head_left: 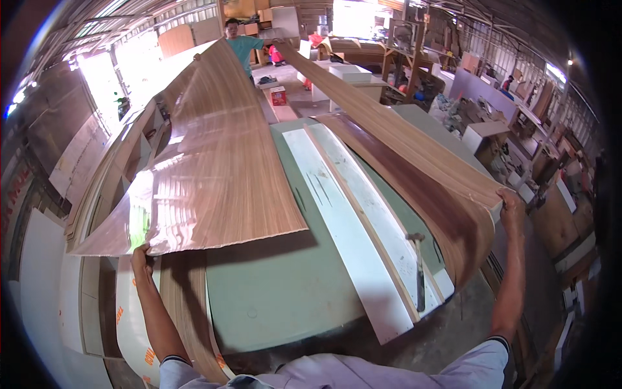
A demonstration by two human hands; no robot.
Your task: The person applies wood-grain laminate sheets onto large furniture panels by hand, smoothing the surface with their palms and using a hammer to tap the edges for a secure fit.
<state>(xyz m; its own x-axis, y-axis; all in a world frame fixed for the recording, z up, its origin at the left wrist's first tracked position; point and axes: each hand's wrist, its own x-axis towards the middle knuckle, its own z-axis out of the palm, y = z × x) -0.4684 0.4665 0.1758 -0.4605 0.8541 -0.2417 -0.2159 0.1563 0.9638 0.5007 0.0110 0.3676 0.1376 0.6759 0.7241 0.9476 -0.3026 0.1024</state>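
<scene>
A long wood-grain laminate sheet (pixel 214 162) bows over the green table (pixel 278 292), its left half raised and its right half (pixel 414 162) drooping along the table's right side. My left hand (pixel 140 258) grips the sheet's near left corner from below. My right hand (pixel 512 207) holds the near right edge, where the sheet curls down. A person in a teal shirt (pixel 243 47) holds the far end of the sheet.
White boards (pixel 350 220) and a thin wooden strip lie on the table. A hammer (pixel 419 272) rests on them near the front. Panels are stacked at the left (pixel 97 194). Cabinets and benches (pixel 483 133) crowd the right side.
</scene>
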